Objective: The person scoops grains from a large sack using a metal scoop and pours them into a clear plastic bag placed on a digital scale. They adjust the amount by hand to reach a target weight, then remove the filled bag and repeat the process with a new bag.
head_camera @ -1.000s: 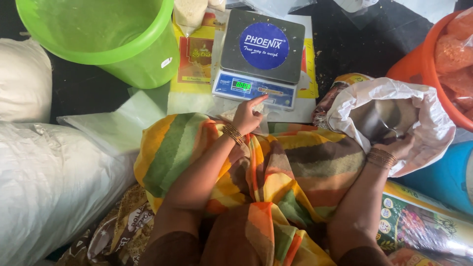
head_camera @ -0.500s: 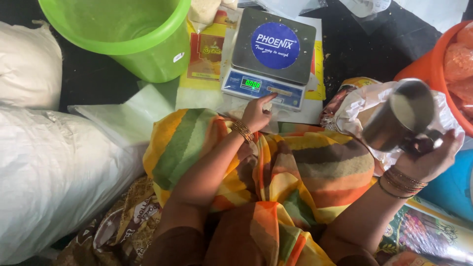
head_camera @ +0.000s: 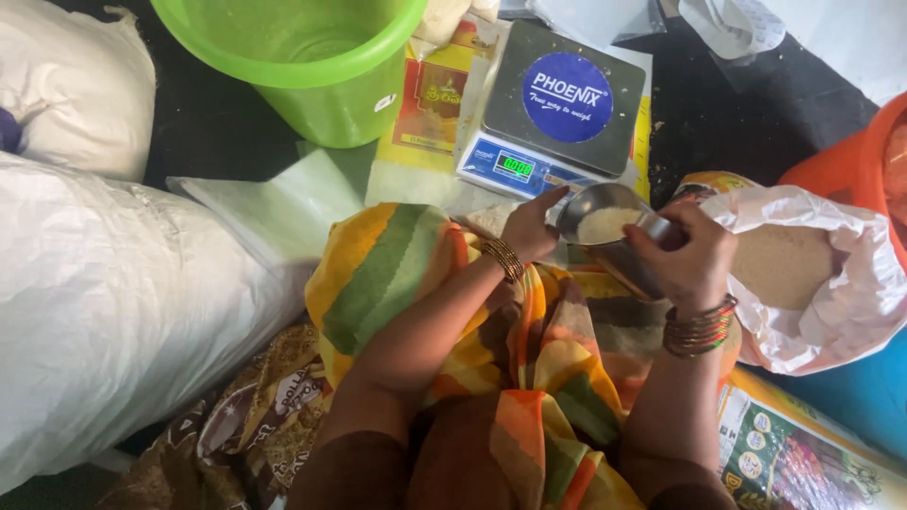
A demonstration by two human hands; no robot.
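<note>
In the head view, the right hand [head_camera: 688,257] is gripping a steel cup [head_camera: 614,238] of white grain, its fingers [head_camera: 652,247] clenched over the cup's near rim; the cup is tilting just beyond the fingertips, in front of the scale [head_camera: 557,113]; the left hand [head_camera: 531,227] is reaching toward the scale's front edge, index finger extended, other fingers loosely curled and holding nothing, touching the cup's far side; right of the right fingers, an open sack [head_camera: 812,274] of grain is sitting; beyond the left fingers, a green bucket [head_camera: 312,57] is standing.
</note>
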